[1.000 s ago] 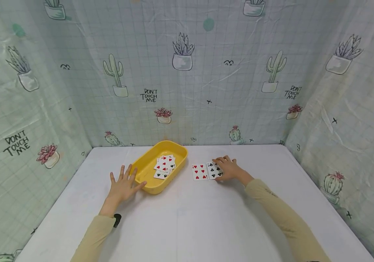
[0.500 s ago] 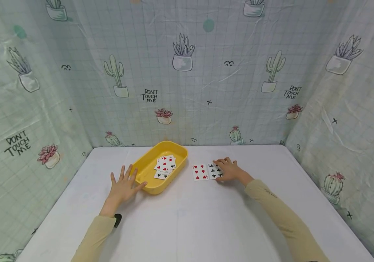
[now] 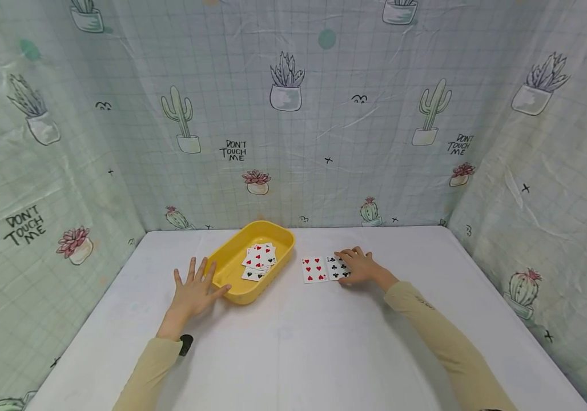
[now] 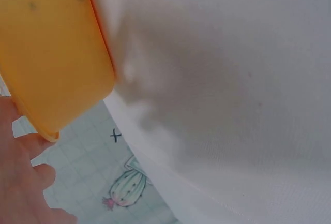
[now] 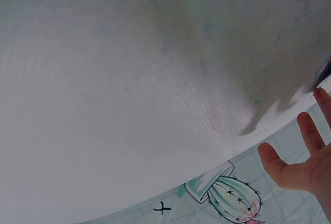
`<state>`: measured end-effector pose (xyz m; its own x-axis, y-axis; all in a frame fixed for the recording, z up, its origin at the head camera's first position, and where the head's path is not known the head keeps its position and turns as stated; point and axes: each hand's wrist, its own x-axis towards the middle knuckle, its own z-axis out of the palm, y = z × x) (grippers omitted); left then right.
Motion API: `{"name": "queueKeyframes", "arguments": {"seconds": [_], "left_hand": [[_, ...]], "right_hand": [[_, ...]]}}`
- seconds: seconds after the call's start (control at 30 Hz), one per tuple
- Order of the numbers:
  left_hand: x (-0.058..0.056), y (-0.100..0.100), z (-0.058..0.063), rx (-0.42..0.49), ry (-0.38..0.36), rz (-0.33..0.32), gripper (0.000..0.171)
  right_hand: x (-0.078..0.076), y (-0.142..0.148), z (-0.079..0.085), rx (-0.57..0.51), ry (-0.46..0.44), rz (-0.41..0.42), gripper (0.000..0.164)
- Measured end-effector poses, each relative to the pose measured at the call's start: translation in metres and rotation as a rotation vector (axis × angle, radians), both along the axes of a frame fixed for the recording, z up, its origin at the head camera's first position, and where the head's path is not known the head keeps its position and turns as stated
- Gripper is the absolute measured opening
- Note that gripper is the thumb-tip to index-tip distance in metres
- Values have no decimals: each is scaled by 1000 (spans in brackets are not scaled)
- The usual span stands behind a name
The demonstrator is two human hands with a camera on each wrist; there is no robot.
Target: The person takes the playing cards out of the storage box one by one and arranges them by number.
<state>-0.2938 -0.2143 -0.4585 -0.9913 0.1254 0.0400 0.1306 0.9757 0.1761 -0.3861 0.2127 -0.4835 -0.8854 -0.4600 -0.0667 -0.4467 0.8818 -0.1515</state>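
My left hand (image 3: 191,295) is spread at the near left end of a yellow tub (image 3: 240,299), its fingers and thumb touching the rim. In the left wrist view, fingers (image 4: 35,144) meet the tub's rim. My right hand (image 3: 359,267) bends over a playing card with clubs (image 3: 336,268), with fingers at its far edge and the thumb at its near edge; part of that card is hidden. Just left of it, a playing card with hearts (image 3: 314,270) lies face up. In the right wrist view, the right hand (image 5: 305,157) shows only partly.
Several face-up playing cards (image 3: 260,258) overlap inside the tub. A white table (image 3: 283,354) carries everything, and a cactus-printed cloth (image 3: 324,171) stands around its back and sides.
The club card and the right hand have shifted very slightly to the right since the first frame. The left hand, tub and heart card look unmoved.
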Motion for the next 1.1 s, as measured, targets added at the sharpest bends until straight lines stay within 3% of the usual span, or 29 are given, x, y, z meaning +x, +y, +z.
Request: {"name": "queueKeyframes", "arguments": {"seconds": [0.23, 0.87, 1.1], "left_hand": [[2, 2, -1, 57, 21, -30, 96], [0, 4, -1, -2, -19, -21, 96], [1, 4, -1, -13, -15, -18, 96]], "right_hand": [[1, 0, 1, 10, 17, 5, 80], [4, 4, 6, -2, 6, 2, 80], [0, 0, 10, -14, 74, 40, 76]]}}
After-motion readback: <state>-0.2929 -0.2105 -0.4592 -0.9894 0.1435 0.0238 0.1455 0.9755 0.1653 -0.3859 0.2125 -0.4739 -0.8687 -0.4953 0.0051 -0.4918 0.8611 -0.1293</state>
